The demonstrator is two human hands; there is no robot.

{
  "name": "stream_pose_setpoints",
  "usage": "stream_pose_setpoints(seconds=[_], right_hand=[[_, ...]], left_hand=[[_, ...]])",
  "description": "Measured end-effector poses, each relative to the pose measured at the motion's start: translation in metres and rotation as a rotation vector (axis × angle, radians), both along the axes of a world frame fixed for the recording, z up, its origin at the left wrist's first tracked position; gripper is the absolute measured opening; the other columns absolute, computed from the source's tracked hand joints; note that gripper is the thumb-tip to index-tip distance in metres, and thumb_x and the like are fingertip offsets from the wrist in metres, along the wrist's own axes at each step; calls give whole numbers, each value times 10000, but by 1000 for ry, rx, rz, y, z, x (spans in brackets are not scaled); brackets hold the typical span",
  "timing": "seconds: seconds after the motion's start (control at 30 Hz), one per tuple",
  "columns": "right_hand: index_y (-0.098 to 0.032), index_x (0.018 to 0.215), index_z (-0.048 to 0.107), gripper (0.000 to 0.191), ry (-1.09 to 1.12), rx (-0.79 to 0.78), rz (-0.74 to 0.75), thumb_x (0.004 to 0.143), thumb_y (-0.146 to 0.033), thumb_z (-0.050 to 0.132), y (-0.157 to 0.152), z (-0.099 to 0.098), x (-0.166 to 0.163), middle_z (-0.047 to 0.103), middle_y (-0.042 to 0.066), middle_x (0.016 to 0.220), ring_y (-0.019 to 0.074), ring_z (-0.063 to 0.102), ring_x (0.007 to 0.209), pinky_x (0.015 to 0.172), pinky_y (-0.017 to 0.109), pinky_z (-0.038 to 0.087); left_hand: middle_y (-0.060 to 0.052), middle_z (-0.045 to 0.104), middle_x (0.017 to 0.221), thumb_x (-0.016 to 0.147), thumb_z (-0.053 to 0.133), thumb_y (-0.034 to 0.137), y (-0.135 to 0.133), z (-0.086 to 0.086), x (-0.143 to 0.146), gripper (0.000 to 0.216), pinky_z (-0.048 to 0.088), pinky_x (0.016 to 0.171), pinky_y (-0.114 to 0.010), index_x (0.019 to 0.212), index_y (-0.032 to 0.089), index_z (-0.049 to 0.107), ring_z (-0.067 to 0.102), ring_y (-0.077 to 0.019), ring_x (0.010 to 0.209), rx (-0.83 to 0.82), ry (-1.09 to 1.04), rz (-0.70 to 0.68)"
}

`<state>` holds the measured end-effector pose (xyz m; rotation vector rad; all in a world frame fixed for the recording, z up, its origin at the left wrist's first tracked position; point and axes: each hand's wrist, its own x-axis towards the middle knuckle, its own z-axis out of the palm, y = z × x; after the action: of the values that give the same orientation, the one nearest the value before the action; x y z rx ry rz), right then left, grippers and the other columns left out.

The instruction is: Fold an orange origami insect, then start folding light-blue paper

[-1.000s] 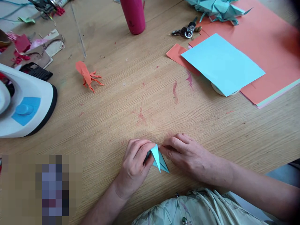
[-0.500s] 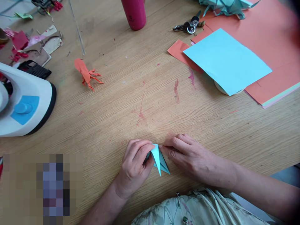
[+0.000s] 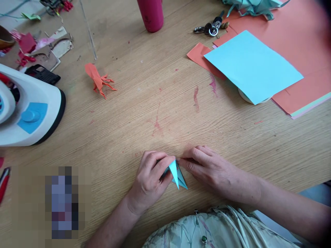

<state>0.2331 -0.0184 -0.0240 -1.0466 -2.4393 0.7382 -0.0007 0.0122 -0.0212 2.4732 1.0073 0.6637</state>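
Observation:
A small folded light-blue paper piece (image 3: pixel 177 175) with two pointed tips rests on the wooden table (image 3: pixel 160 103) near its front edge. My left hand (image 3: pixel 151 181) pinches its left side with fingers curled over it. My right hand (image 3: pixel 209 168) presses its fingertips together on the upper right corner of the same piece. Most of the paper is hidden under my fingers.
A white clothes iron (image 3: pixel 28 110) stands at the left. An orange folded paper figure (image 3: pixel 99 80) lies behind it. A pink bottle (image 3: pixel 152 13), keys (image 3: pixel 210 28), a light-blue sheet (image 3: pixel 252 65) on orange paper (image 3: pixel 292 38) and a teal folded model (image 3: pixel 253 6) lie at the back.
Both hands stay on the blue piece; its visible flap looks a little narrower as the fingers close over it. The view has shifted slightly.

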Motion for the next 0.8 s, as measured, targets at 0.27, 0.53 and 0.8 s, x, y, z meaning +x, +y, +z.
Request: stream_pose_setpoints(seconds=[0.27,0.53,0.8], right_hand=[[-62,1163,641,313,-1,33,-7,1055,-147,360,-3,-1,1,606,170,1070,244,549,932,809,395,491],[-60,1196,635,360,-50,65,29,1060,-163,319,-5,3,3,629,181,1061,254,556,932,814,408,495],[-108,1161,638,264,11,90,-77,1058,-192,409,-6,-3,-2,650,128,1011,223,569,883,784,374,475]], left_hand=[[-78,692,1072,918,617,43,-8,-1,-7,353,556,936,-374,1242,183,615,609,-213,1027,60,38,-66],[-97,735,1026,892,667,79,-11,-4,-4,267,591,890,-382,1149,141,634,650,-232,965,145,66,-85],[-81,732,983,917,638,116,-11,-1,0,255,574,857,-370,1165,173,652,647,-221,929,115,97,-46]])
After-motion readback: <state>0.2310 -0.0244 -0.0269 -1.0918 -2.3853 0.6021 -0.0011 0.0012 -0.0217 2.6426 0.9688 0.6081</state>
